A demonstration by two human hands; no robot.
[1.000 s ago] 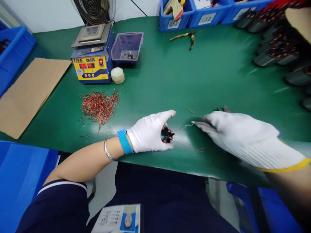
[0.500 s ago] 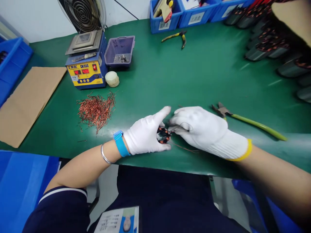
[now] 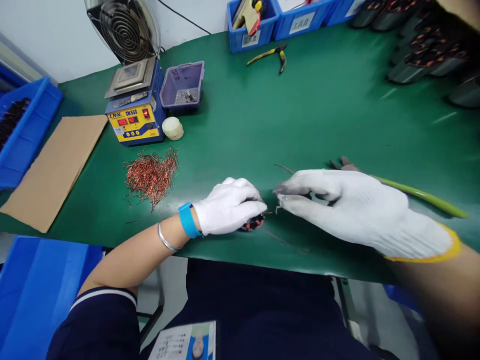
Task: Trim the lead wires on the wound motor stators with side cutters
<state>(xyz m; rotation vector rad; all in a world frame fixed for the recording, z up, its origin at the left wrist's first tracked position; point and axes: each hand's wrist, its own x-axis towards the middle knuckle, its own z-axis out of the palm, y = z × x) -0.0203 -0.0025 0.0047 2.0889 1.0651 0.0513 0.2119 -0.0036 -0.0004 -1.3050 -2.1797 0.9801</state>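
Note:
My left hand (image 3: 229, 207), in a white glove, is wrapped over a small motor stator (image 3: 253, 223) on the green table. Most of the stator is hidden; its dark rim with copper windings shows below the fingers. To its right, apart from it, my gloved right hand (image 3: 345, 210) holds thumb and fingertips pinched together. A tiny pale bit shows at those fingertips, too small to name. A thin wire (image 3: 279, 239) trails from the stator toward the right, and a short wire (image 3: 284, 167) lies beyond. Partly behind the right hand lie cutting pliers with a green handle (image 3: 423, 195).
A heap of copper wire clippings (image 3: 152, 177) lies left of my hands. Behind it stand a yellow-and-blue solder pot (image 3: 135, 122), a round white block (image 3: 173, 128) and a purple tray (image 3: 182, 87). Yellow-handled pliers (image 3: 267, 55) lie farther back. Several stators (image 3: 408, 70) stand back right.
My right hand has drawn away from the stator to the right, fingertips still pinched. My left hand has closed its thumb and fingers over the stator, covering more of it.

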